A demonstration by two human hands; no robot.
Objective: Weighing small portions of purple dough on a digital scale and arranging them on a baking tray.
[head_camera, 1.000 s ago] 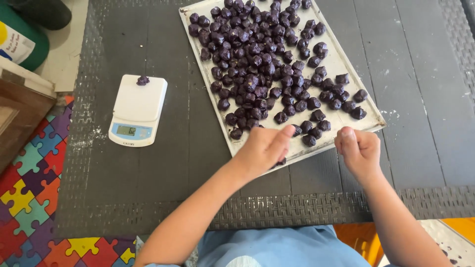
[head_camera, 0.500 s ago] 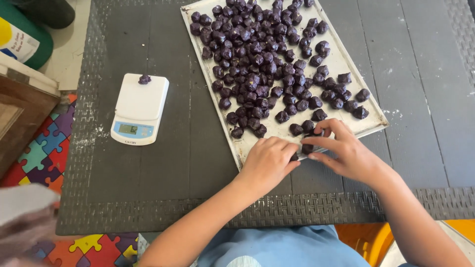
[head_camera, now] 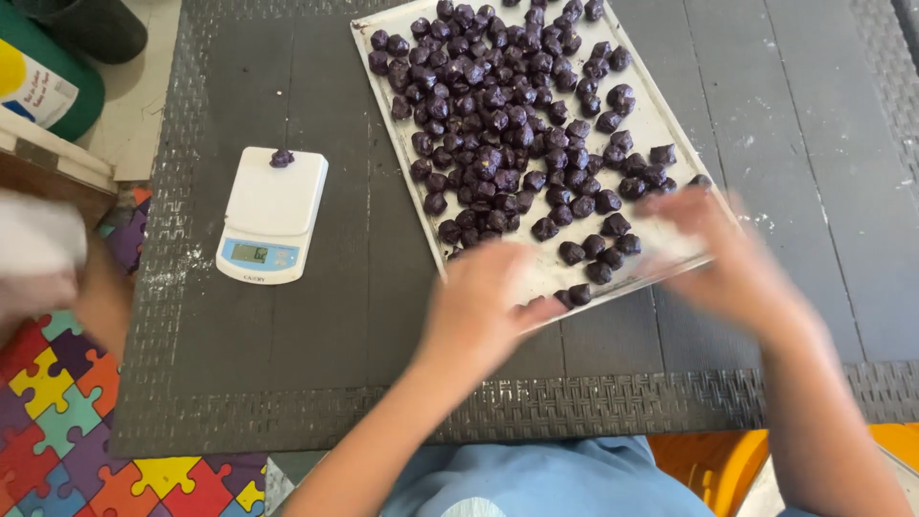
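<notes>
A pale metal tray [head_camera: 661, 124] lies at an angle on the dark table and carries several small purple dough balls [head_camera: 498, 124]. My left hand [head_camera: 479, 306] rests over the tray's near corner, its fingers bent and its thumb pointing at a ball near the edge [head_camera: 580, 294]. My right hand [head_camera: 728, 258] is at the tray's near right edge, smeared by motion. The blur hides whether either hand holds anything.
A white kitchen scale [head_camera: 273, 213] with one purple lump [head_camera: 281, 158] on it stands left of the tray. Another person's blurred hand [head_camera: 38, 268] shows at the left edge, above a coloured puzzle mat [head_camera: 57, 402]. A green container [head_camera: 48, 81] stands far left.
The view has shifted closer. My right hand has moved from the near middle of the tray out to its right edge. A blurred hand has appeared at the left.
</notes>
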